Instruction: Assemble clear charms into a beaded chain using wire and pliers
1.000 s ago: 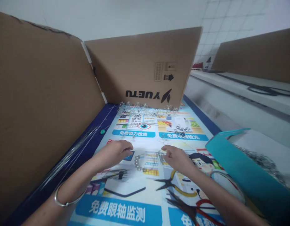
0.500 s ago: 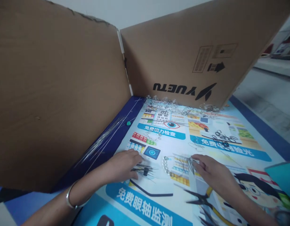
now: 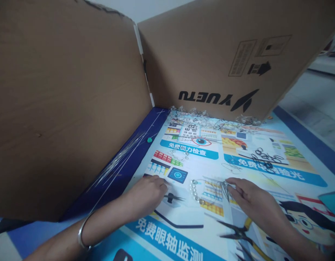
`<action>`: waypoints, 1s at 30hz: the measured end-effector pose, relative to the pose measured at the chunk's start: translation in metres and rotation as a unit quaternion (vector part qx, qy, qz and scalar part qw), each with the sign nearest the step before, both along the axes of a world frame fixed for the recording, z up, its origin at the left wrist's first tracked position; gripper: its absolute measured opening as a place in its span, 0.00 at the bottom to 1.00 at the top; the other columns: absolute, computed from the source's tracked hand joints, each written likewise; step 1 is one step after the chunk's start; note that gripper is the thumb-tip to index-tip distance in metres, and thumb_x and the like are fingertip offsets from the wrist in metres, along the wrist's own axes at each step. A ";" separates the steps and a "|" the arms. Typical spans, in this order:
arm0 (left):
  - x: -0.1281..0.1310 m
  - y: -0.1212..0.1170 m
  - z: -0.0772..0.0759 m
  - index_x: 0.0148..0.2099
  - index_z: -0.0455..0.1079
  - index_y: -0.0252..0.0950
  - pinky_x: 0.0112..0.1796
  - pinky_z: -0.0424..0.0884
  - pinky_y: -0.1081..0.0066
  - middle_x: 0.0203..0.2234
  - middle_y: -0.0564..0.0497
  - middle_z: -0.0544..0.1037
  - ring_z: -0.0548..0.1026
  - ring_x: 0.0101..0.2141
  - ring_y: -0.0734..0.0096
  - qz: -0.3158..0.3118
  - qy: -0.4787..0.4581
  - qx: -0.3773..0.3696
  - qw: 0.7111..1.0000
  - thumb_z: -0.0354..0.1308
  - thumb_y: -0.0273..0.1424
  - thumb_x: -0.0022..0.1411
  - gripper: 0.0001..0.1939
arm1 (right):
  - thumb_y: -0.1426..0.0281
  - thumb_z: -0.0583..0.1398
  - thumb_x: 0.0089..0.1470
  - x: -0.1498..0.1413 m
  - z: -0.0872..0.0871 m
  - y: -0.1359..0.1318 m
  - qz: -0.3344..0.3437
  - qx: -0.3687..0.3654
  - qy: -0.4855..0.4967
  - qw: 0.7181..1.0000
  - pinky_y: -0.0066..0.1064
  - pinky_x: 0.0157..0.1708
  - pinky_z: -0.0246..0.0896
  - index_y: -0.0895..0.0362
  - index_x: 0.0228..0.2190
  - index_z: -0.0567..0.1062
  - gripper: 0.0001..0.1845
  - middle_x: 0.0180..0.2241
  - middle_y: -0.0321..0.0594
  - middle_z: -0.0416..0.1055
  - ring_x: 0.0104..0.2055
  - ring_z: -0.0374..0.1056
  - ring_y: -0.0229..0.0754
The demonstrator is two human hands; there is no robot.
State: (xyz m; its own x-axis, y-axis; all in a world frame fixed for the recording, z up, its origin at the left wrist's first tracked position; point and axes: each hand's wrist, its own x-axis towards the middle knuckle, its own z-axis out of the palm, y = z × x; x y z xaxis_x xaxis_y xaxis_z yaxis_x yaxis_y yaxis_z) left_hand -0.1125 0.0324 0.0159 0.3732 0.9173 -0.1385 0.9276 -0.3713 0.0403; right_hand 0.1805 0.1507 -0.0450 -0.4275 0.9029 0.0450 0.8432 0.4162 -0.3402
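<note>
My left hand [image 3: 149,194], with a silver bangle [image 3: 82,233] on its wrist, is curled with its fingertips pressed together. A tight group of thin wires [image 3: 180,198] sticks out from those fingertips to the right, low over the printed sheet. My right hand [image 3: 245,194] pinches a loose bundle of thin metal wires [image 3: 224,188], some of them bent into loops. Between my hands lies a curved strand of clear beads [image 3: 194,190]. Pliers with yellow handles [image 3: 246,233] rest below my right hand, partly hidden by its forearm.
Cardboard panels [image 3: 75,108] wall the left and back. Beaded pieces [image 3: 194,114] line the back panel's foot. Black rings [image 3: 265,157] lie at the right, long straight wires [image 3: 118,157] along the left panel, with a small green piece [image 3: 149,140] near them.
The wires fanned out under my left hand are now drawn into a narrow group at its closed fingertips. My right hand keeps its bundle. The view has shifted slightly.
</note>
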 end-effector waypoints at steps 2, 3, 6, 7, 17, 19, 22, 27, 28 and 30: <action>0.001 -0.001 -0.003 0.33 0.67 0.33 0.32 0.64 0.68 0.29 0.46 0.72 0.68 0.32 0.65 -0.003 0.005 0.004 1.000 0.45 0.22 0.56 0.10 | 0.57 0.50 0.51 0.000 0.000 0.000 0.000 0.004 0.003 1.000 0.28 0.28 0.59 0.50 0.39 0.70 0.18 0.36 0.38 0.71 0.35 0.68 0.42; 0.001 -0.001 -0.005 0.33 0.67 0.32 0.32 0.64 0.68 0.29 0.45 0.72 0.68 0.32 0.64 -0.002 0.008 0.006 1.000 0.45 0.21 0.55 0.10 | 0.57 0.49 0.51 0.000 0.000 0.000 -0.001 0.005 0.004 1.000 0.29 0.29 0.59 0.50 0.39 0.70 0.18 0.36 0.39 0.71 0.34 0.68 0.42; 0.002 -0.003 -0.008 0.33 0.67 0.31 0.32 0.64 0.66 0.29 0.43 0.71 0.67 0.33 0.62 0.000 0.022 0.009 1.000 0.45 0.19 0.53 0.10 | 0.57 0.49 0.51 -0.001 0.002 -0.001 -0.005 0.000 -0.002 1.000 0.29 0.28 0.59 0.51 0.39 0.70 0.18 0.37 0.39 0.71 0.35 0.68 0.43; 0.003 -0.004 -0.009 0.33 0.67 0.31 0.32 0.64 0.66 0.30 0.42 0.71 0.67 0.33 0.61 0.002 0.026 0.011 1.000 0.45 0.19 0.52 0.11 | 0.57 0.49 0.51 -0.002 0.003 -0.001 -0.005 -0.003 -0.005 1.000 0.29 0.28 0.59 0.51 0.39 0.70 0.19 0.37 0.40 0.71 0.35 0.68 0.43; 0.004 -0.007 0.004 0.37 0.62 0.31 0.31 0.63 0.68 0.30 0.43 0.72 0.69 0.32 0.64 0.075 -0.042 -0.026 0.996 0.41 0.19 0.54 0.11 | 0.58 0.48 0.51 -0.002 0.003 -0.004 0.003 -0.003 0.017 1.000 0.31 0.31 0.60 0.52 0.40 0.69 0.19 0.39 0.41 0.70 0.35 0.68 0.44; 0.002 -0.004 0.009 0.36 0.59 0.34 0.29 0.63 0.71 0.27 0.48 0.71 0.68 0.27 0.70 0.118 -0.131 -0.060 0.983 0.40 0.23 0.57 0.08 | 0.58 0.47 0.52 -0.001 0.002 -0.004 0.008 -0.002 0.017 1.000 0.31 0.31 0.60 0.52 0.40 0.69 0.19 0.39 0.41 0.70 0.35 0.68 0.44; -0.001 0.003 0.009 0.36 0.55 0.37 0.30 0.63 0.74 0.26 0.52 0.70 0.66 0.27 0.75 0.152 -0.373 -0.078 0.912 0.38 0.28 0.61 0.06 | 0.58 0.47 0.52 -0.001 0.003 -0.004 0.011 0.002 0.012 1.000 0.30 0.30 0.59 0.52 0.40 0.69 0.19 0.38 0.41 0.70 0.36 0.67 0.44; 0.002 0.007 0.002 0.38 0.59 0.35 0.41 0.62 0.70 0.30 0.50 0.70 0.67 0.34 0.74 0.145 -0.574 -0.033 0.806 0.41 0.30 0.62 0.07 | 0.58 0.47 0.52 -0.004 0.008 -0.005 0.012 -0.011 -0.010 1.000 0.30 0.30 0.60 0.53 0.41 0.68 0.20 0.38 0.42 0.69 0.36 0.67 0.44; 0.002 0.006 0.001 0.38 0.60 0.35 0.42 0.61 0.70 0.31 0.49 0.70 0.67 0.35 0.73 0.145 -0.587 -0.030 0.796 0.42 0.31 0.62 0.08 | 0.58 0.47 0.52 -0.004 0.008 -0.005 0.012 -0.013 -0.012 1.000 0.30 0.30 0.60 0.53 0.41 0.68 0.20 0.38 0.42 0.69 0.36 0.67 0.44; 0.004 0.005 -0.003 0.37 0.63 0.34 0.42 0.61 0.69 0.32 0.49 0.70 0.68 0.37 0.72 0.146 -0.609 -0.036 0.779 0.43 0.31 0.62 0.09 | 0.58 0.47 0.52 -0.005 0.009 -0.006 0.010 -0.014 -0.013 1.000 0.30 0.30 0.60 0.53 0.41 0.68 0.20 0.38 0.42 0.69 0.35 0.68 0.44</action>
